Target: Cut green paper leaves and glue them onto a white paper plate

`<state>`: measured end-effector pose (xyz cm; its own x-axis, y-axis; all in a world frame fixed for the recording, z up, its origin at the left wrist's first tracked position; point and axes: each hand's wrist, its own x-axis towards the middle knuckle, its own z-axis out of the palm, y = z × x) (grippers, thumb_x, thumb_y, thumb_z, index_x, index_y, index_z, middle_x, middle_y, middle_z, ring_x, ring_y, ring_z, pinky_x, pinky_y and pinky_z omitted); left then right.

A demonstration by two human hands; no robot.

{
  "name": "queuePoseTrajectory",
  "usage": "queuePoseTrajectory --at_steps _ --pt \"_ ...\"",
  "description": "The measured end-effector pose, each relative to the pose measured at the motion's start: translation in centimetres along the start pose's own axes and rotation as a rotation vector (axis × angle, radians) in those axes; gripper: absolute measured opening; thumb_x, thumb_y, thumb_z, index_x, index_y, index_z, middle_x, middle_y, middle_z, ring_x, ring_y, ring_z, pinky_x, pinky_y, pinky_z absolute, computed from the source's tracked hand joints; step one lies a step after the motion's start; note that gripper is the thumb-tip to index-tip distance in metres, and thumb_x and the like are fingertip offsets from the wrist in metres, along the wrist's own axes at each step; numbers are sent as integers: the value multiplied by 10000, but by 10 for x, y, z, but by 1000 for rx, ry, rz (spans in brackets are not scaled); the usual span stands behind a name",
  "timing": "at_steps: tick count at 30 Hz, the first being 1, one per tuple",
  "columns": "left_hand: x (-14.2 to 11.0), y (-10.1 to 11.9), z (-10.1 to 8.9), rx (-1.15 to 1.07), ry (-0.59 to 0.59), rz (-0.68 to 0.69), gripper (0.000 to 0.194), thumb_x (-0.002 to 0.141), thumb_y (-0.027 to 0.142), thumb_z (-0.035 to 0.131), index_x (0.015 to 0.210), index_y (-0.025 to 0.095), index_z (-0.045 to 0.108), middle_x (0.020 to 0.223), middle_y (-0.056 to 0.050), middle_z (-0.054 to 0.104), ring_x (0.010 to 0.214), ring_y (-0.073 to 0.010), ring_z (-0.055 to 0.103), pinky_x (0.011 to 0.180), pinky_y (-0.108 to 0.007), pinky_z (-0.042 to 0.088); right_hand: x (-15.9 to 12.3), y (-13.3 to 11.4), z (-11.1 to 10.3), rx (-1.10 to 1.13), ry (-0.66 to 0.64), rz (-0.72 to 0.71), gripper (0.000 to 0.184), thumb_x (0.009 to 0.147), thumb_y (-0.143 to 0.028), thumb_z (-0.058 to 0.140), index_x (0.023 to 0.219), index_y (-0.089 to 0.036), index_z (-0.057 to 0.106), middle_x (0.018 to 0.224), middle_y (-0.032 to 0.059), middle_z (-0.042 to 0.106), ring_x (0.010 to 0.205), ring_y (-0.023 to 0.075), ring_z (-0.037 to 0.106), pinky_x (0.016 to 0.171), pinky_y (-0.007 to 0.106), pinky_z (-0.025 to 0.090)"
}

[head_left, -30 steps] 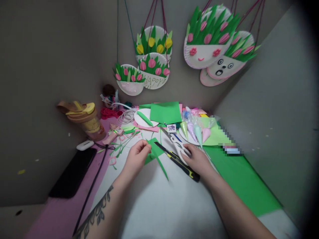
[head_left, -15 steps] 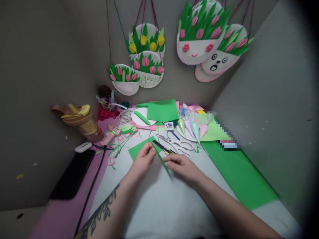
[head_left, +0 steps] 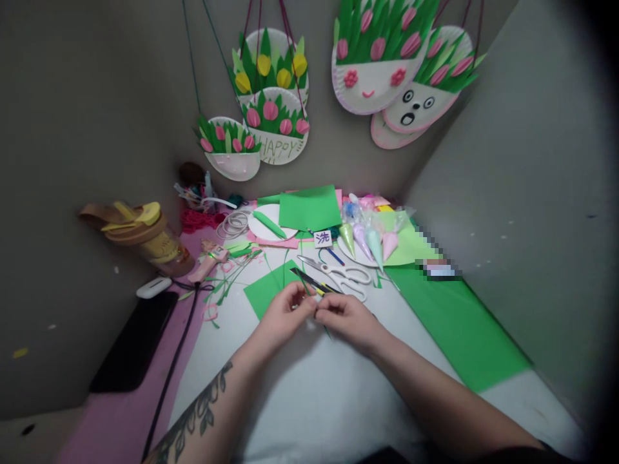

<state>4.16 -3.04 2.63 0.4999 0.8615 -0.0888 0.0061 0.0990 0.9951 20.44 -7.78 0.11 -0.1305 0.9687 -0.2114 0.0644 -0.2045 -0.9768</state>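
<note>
My left hand (head_left: 284, 314) and my right hand (head_left: 345, 317) meet over the white table top (head_left: 309, 399), fingers pinched together on a thin green paper strip (head_left: 327, 331) whose tip pokes out below them. Just behind the hands lie a green paper piece (head_left: 268, 293), a black and yellow utility knife (head_left: 314, 283) and white-handled scissors (head_left: 345, 277).
A large green sheet (head_left: 454, 322) covers the right side. Farther back are a paper plate (head_left: 268, 222), a green sheet (head_left: 309, 207), pastel cones (head_left: 367, 240), a pink glue gun (head_left: 206, 264) and paper scraps. A bottle (head_left: 149, 238), a black phone (head_left: 133, 341) and a cable (head_left: 174, 367) lie left. Paper-plate flower crafts (head_left: 377, 64) hang on the wall.
My right hand left the scissors and knife and came left to meet my left hand on the green strip. The view has tilted slightly, shifting the scene left and up.
</note>
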Motion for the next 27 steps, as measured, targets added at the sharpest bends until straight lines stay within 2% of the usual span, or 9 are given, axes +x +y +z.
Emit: queuePoseTrajectory --at_steps 3,7,15,19,23,27 --pt "1 -1 0 70 -35 -13 319 732 461 679 719 157 579 674 2 550 658 -126 474 626 -250 356 1 1 0 -39 31 -33 243 733 -386 674 671 -173 572 586 -44 452 547 98 380 511 236 284" --pt "2 -1 -3 69 -36 -28 317 736 440 659 654 160 533 639 8 536 628 -119 453 606 -247 343 1 1 0 -22 23 -33 271 769 -416 635 666 -177 561 586 -43 445 547 102 377 515 242 288" --pt "1 0 0 100 16 -24 330 712 445 663 621 164 514 580 33 480 585 -107 422 568 -240 320 1 -1 5 -134 101 -202 278 820 -401 571 640 -196 520 644 -22 470 621 128 440 585 249 363" --pt "1 1 0 102 39 -35 325 703 441 664 624 164 514 587 34 480 591 -105 421 571 -236 324 0 -1 7 -178 122 -220 201 794 -341 593 662 -194 557 684 -11 496 650 133 471 609 251 382" --pt "1 4 0 101 29 -40 313 688 432 668 620 160 528 582 35 478 582 -101 414 565 -234 318 0 -4 6 -204 134 -244 227 808 -327 565 625 -194 558 657 -10 493 648 139 476 616 257 380" --pt "0 5 1 98 13 -56 312 695 422 656 586 170 507 520 62 403 523 -84 357 531 -235 285 0 -4 6 -198 149 -239 236 811 -293 534 596 -198 512 632 -18 477 625 134 464 596 254 370"
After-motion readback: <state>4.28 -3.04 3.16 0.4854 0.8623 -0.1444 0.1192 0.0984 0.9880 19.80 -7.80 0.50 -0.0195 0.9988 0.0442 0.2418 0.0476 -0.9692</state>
